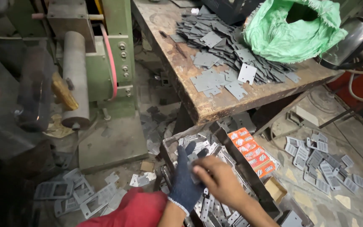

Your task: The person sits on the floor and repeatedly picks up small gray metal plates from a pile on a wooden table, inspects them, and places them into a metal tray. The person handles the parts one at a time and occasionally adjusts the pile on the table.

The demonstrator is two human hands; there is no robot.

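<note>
Two hands over a dark metal bin (232, 145) of flat grey stamped metal plates (206, 208), below a worn wooden bench (198, 94).

The plates lie heaped, thin and cut with slots. The left hand (185, 178), in a dark blue knit glove, points its fingers up; the bare right hand (216, 175) crosses it, fingers pinching a small plate against the gloved palm.

Left hand (185, 185) in dark blue knit glove, right hand (216, 178) bare, perhaps red clothing
</note>
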